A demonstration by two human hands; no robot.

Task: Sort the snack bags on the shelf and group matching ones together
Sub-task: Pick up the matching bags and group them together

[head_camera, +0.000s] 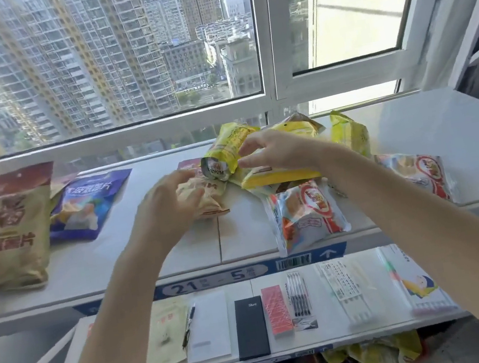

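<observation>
Snack bags (350, 135) lie spread on the white upper shelf (150, 258). Behind the blue label strip (216, 279) on its front edge, the right hand (274, 150) holds a crinkled yellow foil bag (226, 148) lifted, its grip closed around it. Nearer the strip, the left hand (170, 208) lies on a small tan paper-like bag (210, 201); the view is blurred, but its grip seems closed on it. Just right of the strip lies a white-and-orange plastic bag (306, 214). Far left of the strip are a tall tan bag (13, 229) and a blue bag (88, 205).
</observation>
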